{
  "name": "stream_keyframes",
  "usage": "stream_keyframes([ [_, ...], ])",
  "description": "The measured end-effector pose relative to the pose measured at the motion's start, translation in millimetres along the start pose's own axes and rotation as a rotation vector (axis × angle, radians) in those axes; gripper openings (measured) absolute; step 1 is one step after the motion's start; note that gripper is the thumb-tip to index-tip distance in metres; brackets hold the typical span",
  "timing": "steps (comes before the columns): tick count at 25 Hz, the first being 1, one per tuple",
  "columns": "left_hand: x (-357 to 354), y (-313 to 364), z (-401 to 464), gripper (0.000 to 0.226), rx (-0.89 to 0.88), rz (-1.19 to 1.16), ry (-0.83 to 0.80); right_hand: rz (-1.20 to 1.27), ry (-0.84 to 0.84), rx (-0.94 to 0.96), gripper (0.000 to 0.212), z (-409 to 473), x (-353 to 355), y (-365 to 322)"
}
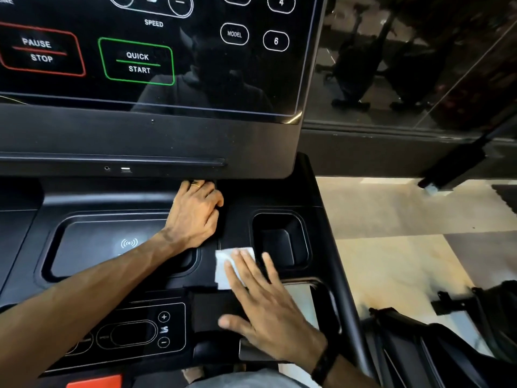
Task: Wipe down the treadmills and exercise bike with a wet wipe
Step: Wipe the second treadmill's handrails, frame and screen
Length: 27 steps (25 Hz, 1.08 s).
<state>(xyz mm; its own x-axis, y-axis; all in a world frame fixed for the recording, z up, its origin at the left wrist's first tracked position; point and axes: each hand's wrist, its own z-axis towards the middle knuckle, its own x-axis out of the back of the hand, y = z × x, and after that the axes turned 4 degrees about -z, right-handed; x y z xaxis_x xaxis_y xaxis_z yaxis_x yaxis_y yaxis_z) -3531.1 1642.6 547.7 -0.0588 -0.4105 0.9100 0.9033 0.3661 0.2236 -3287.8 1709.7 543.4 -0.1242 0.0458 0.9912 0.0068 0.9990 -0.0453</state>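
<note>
Both hands on treadmill console [117, 141], well apart. Right hand [268, 312] flat, fingers straight and spread, pressing wet wipe [226, 264] onto ledge just left of cup holder [279, 242]. Left hand [195, 214] farther back from cup holder, fingertips hidden under screen's lower edge; grip cannot tell, seems to brace me. Forearm crosses phone tray [92, 247]. I judge job early: only console ledge under wipe now; screen, tray, other machines likely still ahead. Exercise bike not identifiable.
</note>
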Motion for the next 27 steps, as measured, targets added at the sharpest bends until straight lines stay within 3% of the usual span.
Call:
stream_keyframes([
  [3,-3,-1,-1,0.025,-0.050,-0.014,-0.006,-0.055,0.042,-0.179,0.089,-30,-5,26],
  [6,-2,-1,1,0.025,-0.093,-0.036,-0.014,0.146,-0.114,-0.421,0.102,0,13,26],
  [9,1,1,1,0.026,-0.106,-0.039,-0.017,0.723,-0.198,-0.677,0.087,53,41,17],
  [11,2,-1,0,0.026,-0.101,-0.023,-0.030,1.254,-0.148,-0.712,0.081,72,45,27],
  [12,3,-1,1,0.026,-0.097,-0.019,-0.040,1.382,-0.100,-0.799,0.078,83,44,31],
  [14,2,0,0,0.026,-0.093,-0.011,-0.054,1.312,-0.070,-0.932,0.070,92,48,31],
  [16,2,0,0,0.025,-0.091,-0.001,-0.056,1.175,-0.104,-0.911,0.058,79,40,30],
  [17,2,0,1,0.025,-0.089,-0.001,-0.059,1.226,-0.101,-0.925,0.058,78,39,35],
  [20,2,0,2,0.025,-0.091,-0.015,-0.087,1.577,0.047,-1.020,0.078,94,45,50],
  [22,3,0,2,0.024,-0.089,-0.005,-0.083,1.519,-0.003,-0.948,0.108,100,53,48],
  [23,3,-1,2,0.024,-0.086,-0.001,-0.083,1.447,-0.006,-0.942,0.109,98,50,45],
  [26,2,0,3,0.023,-0.086,-0.007,-0.075,1.168,-0.194,-0.850,0.055,73,45,39],
  [27,2,0,3,0.022,-0.093,-0.013,-0.072,1.232,-0.157,-0.861,0.052,75,43,41],
])
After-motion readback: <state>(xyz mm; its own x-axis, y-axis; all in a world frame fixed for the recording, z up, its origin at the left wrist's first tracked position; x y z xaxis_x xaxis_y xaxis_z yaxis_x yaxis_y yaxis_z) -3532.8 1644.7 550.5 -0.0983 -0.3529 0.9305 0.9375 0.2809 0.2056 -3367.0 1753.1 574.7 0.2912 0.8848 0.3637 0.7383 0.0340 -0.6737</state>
